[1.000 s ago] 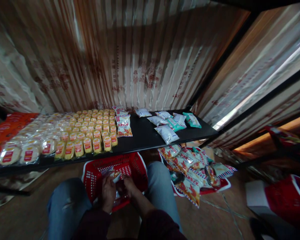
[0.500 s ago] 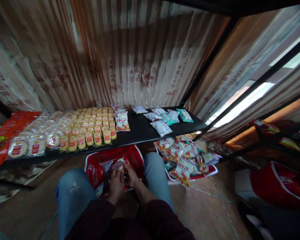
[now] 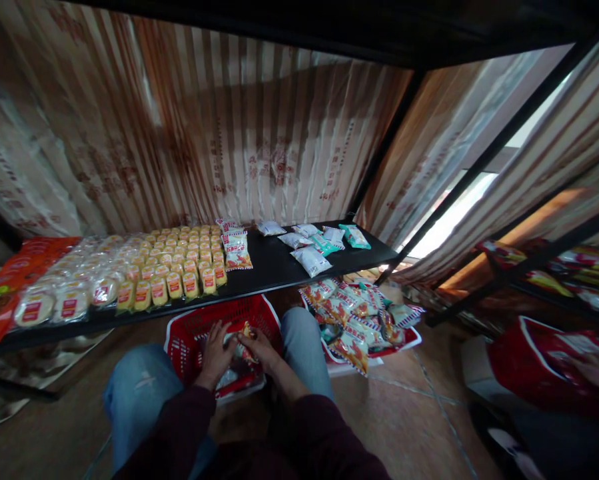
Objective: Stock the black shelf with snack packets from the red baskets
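Note:
My right hand (image 3: 260, 348) pinches a small orange-and-white snack bag (image 3: 249, 331) over a red plastic basket (image 3: 175, 343) between my knees. Close beside it, my left hand (image 3: 216, 353) has its thumb and fingers curved around the bag's pale left part, which is partly hidden. Other wrappers lie lower in the basket, dim and half covered by my hands. Ahead is a black shelf (image 3: 269, 267), where two similar orange-and-white bags (image 3: 237, 252) lie beside rows of yellow-wrapped cakes (image 3: 174, 285). Several silvery and teal bags (image 3: 312, 261) are scattered to their right.
A second red basket (image 3: 410, 341), heaped with snack bags (image 3: 355, 320), stands right of my knee. Round clear-wrapped cakes (image 3: 72, 303) and orange packs (image 3: 4, 287) fill the shelf's left end. At far right, another person's hand (image 3: 596, 370) is over a red basket (image 3: 526, 360).
My hands have shifted, with the left fingers more spread and the snack bag turned in the right. The view has swung slightly right, and another person's hand has appeared at far right.

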Demonstrator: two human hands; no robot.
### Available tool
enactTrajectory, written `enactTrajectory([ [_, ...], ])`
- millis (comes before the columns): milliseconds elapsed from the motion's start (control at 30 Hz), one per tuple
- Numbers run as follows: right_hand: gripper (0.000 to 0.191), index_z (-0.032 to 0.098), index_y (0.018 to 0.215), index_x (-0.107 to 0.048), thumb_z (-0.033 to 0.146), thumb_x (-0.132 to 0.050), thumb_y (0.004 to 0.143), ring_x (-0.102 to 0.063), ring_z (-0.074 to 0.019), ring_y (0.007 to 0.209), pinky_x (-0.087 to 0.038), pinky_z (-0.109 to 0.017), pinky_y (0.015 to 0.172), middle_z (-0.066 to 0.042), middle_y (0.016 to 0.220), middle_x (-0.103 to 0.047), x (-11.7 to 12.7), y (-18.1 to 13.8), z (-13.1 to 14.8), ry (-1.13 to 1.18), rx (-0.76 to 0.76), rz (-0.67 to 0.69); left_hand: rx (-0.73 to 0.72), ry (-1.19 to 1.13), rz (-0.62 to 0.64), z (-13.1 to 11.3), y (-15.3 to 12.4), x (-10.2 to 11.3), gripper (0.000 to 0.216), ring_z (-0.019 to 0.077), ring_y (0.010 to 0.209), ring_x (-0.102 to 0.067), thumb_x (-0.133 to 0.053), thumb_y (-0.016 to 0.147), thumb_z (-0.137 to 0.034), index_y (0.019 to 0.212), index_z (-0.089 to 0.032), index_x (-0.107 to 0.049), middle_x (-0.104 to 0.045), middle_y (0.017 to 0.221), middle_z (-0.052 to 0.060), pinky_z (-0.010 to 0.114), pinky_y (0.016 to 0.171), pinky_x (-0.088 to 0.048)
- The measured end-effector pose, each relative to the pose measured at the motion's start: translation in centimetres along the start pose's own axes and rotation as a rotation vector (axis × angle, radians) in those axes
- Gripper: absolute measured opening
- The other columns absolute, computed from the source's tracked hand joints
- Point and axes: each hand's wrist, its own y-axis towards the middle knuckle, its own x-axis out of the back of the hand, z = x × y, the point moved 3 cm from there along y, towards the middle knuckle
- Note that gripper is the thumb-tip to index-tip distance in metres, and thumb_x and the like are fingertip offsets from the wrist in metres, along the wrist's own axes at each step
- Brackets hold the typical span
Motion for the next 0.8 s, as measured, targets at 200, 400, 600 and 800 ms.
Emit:
enactTrajectory([
  [200, 0.053, 0.017, 0.082, -0.060, 0.048, -0.084, 0.047, -0.059, -0.0130, 0.060, -0.044, -0.025, 0.060, 0.003, 0.066, -0.065, 0.4, -0.2, 1.4, -0.036, -0.072, 0.159, -0.023, -0.201, 0.288, -0.7, 0.7, 0.8, 0.053, 0.0278, 0.125, -0.050, -0.062, 0.070, -0.044, 0.114, -0.017, -0.064, -0.060, 0.128, 0.015, 0.040, 0.107, -0.034],
  [400, 0.053, 0.016, 0.081, -0.063, 0.052, -0.083, 0.048, -0.057, -0.0111, 0.060, -0.041, -0.022, 0.056, 0.003, 0.069, -0.064, 0.3, -0.2, 1.9, 0.037, -0.078, 0.162, -0.016, -0.101, 0.320, -0.4, 1.0, 1.0, 0.056, 0.0284, 0.110, -0.058, -0.063, 0.066, -0.050, 0.110, -0.014, -0.066, -0.063, 0.114, 0.016, 0.038, 0.098, -0.042],
  [600, 0.058, 0.017, 0.086, -0.063, 0.051, -0.086, 0.045, -0.063, -0.0156, 0.070, -0.047, -0.027, 0.068, -0.001, 0.076, -0.067, -0.4, -0.3, 2.0, 0.229, -0.002, 0.158, 0.168, -0.253, 0.241, 0.5, 1.7, 1.0, 0.057, 0.0259, 0.100, -0.063, -0.068, 0.064, -0.050, 0.108, -0.014, -0.063, -0.068, 0.106, 0.013, 0.035, 0.089, -0.047],
  [800, 0.058, 0.016, 0.092, -0.063, 0.052, -0.084, 0.052, -0.066, -0.0218, 0.087, -0.048, -0.036, 0.088, -0.005, 0.088, -0.070, -1.1, -0.8, 1.8, 0.180, 0.108, 0.258, 0.247, -0.429, 0.214, 0.3, 1.8, 1.4, 0.053, 0.0257, 0.094, -0.066, -0.073, 0.061, -0.047, 0.104, -0.018, -0.064, -0.072, 0.098, 0.008, 0.034, 0.085, -0.049],
])
